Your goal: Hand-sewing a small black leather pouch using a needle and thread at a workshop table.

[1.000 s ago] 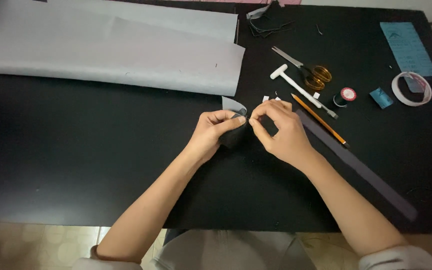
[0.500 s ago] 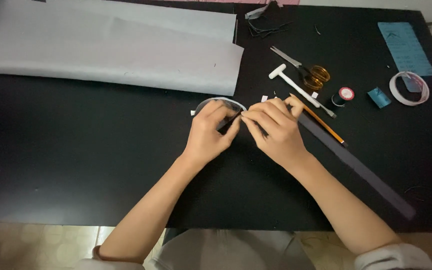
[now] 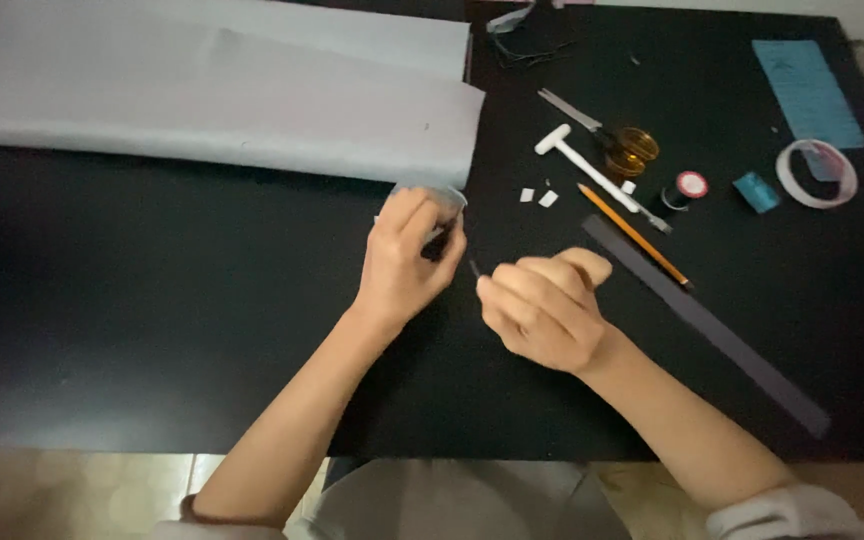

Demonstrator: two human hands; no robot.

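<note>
My left hand (image 3: 407,255) is curled around a small piece of pale grey fabric (image 3: 439,194), holding it just below the edge of the large folded grey cloth (image 3: 222,95). My right hand (image 3: 542,305) sits a little to the right, fingers pinched on a thin dark needle-like item (image 3: 475,268) whose tip points toward the left hand. The two hands are slightly apart. What the small fabric piece looks like inside the left palm is hidden.
On the black table (image 3: 152,330) lie a long dark strip (image 3: 702,325), a pencil (image 3: 635,234), a white T-shaped tool (image 3: 577,163), scissors (image 3: 607,135), a thread spool (image 3: 687,187), a tape roll (image 3: 818,172), a blue card (image 3: 807,92) and small white bits (image 3: 538,196).
The hands were pressed together over the small fabric piece; now they have separated. The left hand moved up-left with the fabric, and the right hand drew back down-right.
</note>
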